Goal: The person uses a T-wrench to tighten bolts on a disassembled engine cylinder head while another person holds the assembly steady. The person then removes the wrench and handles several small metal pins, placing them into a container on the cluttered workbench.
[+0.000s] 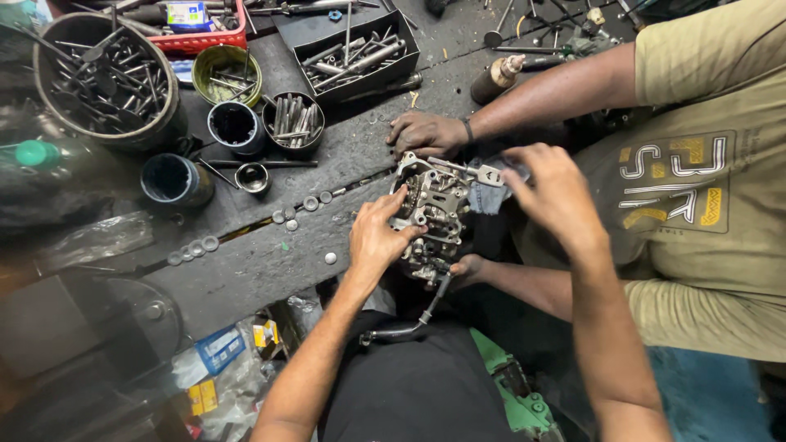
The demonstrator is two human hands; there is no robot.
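Both our hands on the greasy grey metal engine head [431,214] — at the near edge of the dark worn table [270,262].
Our left hand [378,237] grips its left side; our right hand [553,192] pinches a silver flat key-like tool [485,173] above it — a co-worker's hand [426,133] rests just behind.

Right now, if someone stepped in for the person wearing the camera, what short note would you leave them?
Left hand: resting on the engine cylinder head, fingers at its left side.
Right hand: above the head's right edge, beside a blue rag; grip unclear.
A co-worker's hands steady the head from the far and near sides.
Washers lie on the bench; bolts fill the round tins.
Progress so far is unclear.
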